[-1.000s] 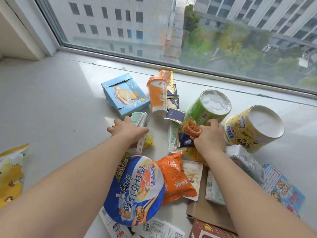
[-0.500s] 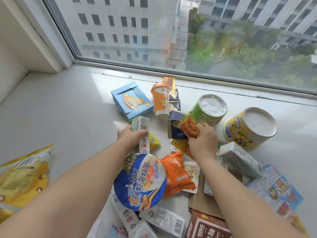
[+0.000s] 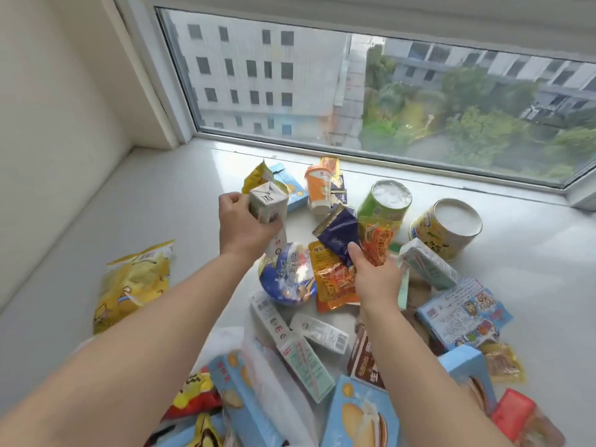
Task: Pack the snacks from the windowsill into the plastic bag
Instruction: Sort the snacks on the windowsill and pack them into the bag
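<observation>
The plastic bag [image 3: 254, 356] lies at the near edge of the windowsill [image 3: 161, 201], below and between both forearms — I read it as the target, toward the body from both hands. My left hand [image 3: 240, 225] grips a small carton [image 3: 269, 206], held up off the sill, long axis roughly upright, with a yellow packet [image 3: 258, 177] behind it. My right hand [image 3: 375, 279] pinches a dark blue sachet [image 3: 338, 235] and an orange packet [image 3: 379, 240] together, fanned upward. The hands are apart, each clamped on its load. In my judgement the left hand is slightly farther from the bag mouth; both must draw back and down. The green can [image 3: 385, 200] and yellow can [image 3: 446, 225] remain beyond.
</observation>
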The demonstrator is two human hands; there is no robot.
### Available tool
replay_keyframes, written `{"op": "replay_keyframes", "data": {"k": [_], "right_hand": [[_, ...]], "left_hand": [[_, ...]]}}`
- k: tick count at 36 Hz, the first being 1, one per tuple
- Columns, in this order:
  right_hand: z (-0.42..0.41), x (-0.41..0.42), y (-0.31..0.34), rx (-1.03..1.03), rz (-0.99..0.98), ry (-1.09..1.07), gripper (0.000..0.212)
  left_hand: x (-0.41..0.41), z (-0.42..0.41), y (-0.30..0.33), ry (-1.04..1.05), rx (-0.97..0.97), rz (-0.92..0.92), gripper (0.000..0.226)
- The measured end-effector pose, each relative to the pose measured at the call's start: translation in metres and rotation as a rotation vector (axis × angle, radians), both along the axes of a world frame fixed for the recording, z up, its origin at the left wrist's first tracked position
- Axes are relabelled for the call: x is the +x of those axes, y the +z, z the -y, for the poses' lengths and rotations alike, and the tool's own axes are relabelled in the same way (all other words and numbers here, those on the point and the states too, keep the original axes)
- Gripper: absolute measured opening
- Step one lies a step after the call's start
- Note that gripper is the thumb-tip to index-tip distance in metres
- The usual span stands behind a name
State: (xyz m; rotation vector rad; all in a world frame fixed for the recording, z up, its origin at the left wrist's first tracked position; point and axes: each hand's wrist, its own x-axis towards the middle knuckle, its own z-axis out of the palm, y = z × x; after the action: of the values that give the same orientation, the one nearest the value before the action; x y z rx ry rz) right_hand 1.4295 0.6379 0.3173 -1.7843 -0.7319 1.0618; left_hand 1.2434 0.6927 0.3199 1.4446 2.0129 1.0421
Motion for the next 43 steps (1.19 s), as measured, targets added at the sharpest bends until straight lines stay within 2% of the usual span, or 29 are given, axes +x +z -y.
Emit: {"op": "replay_keyframes", "data": {"k": [3,8,10,13,17,21,25,29,34,36,38,41,43], "right_hand": [[0.048,-0.019,0.010,-0.002,-0.105,0.052,0.016],[0.126,-0.048,0.010,0.015,-0.100,0.157,0.016],[0.149,-0.060,0.002,-0.040,-0.054,0.210,0.013],[0.175,-0.076,-0.018,-0.112,0.048,0.280,0.009],[0.199,-0.102,-0.029,-0.170,0.299,0.452,0.015],[0.217,-0.122,-0.039,-0.247,0.623,0.621,0.024],[0.227,-0.136,-0.054,-0.310,0.756,0.717,0.028],[0.222,-0.145,-0.061,-0.349,0.825,0.732,0.031],[0.204,-0.157,-0.062,-0.183,0.866,0.757,0.060],[0.202,-0.160,-0.067,-0.100,0.897,0.874,0.066],[0.206,-0.162,-0.078,-0.067,0.972,1.052,0.060],[0.219,-0.163,-0.096,-0.103,1.067,1.289,0.052],[0.222,-0.164,-0.102,-0.157,1.055,1.322,0.052]], "left_hand": [[-0.013,0.059,0.015,-0.014,0.117,-0.035,0.037],[-0.047,0.154,0.019,0.031,0.173,0.004,0.044],[-0.064,0.186,0.015,0.065,0.166,0.051,0.047],[-0.083,0.229,0.011,0.087,0.165,0.191,0.039],[-0.100,0.281,-0.003,0.122,-0.019,0.252,0.043],[-0.112,0.318,-0.034,0.094,-0.279,0.106,0.038],[-0.116,0.331,-0.064,0.040,-0.526,-0.037,0.044],[-0.112,0.317,-0.073,0.008,-0.571,-0.145,0.054],[-0.114,0.289,-0.083,0.003,-0.631,-0.317,0.071],[-0.118,0.287,-0.091,0.022,-0.624,-0.339,0.075],[-0.119,0.288,-0.100,0.038,-0.622,-0.342,0.073],[-0.113,0.287,-0.108,0.036,-0.612,-0.383,0.071],[-0.110,0.282,-0.109,0.021,-0.636,-0.416,0.073]]}}
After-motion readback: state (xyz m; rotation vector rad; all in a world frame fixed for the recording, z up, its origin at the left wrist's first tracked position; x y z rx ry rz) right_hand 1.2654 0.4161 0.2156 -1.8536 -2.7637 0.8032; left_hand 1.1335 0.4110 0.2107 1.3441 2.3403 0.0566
